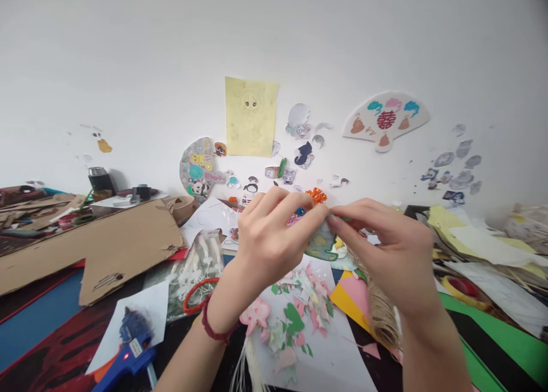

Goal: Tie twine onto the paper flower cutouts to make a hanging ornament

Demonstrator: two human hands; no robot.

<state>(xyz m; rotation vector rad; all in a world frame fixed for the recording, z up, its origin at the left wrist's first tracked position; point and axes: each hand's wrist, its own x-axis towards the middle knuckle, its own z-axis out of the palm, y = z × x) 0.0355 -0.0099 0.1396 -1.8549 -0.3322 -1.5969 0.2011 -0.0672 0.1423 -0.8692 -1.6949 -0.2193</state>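
Both hands are raised over the middle of the table, their fingertips meeting. My left hand [278, 232], with a dark red cord bracelet at its wrist, pinches the top of a pale, green-edged craft piece [321, 246]. My right hand [381, 243] pinches at the same top edge, where a thin bit of green shows between thumb and forefinger. My fingers hide much of the piece. Beneath the hands, pink, green and white paper scraps [295, 318] lie on a white sheet [334, 363]. A pink star-shaped piece [256, 315] with a white tassel lies near my left wrist.
A blue glue gun [135, 358] with a lit red light rests at lower left. Cut cardboard [132, 238] stretches across the left side. A twine roll [382, 312] sits by my right wrist, with green sheets [492, 340] farther right. The decorated wall [325, 49] stands behind.
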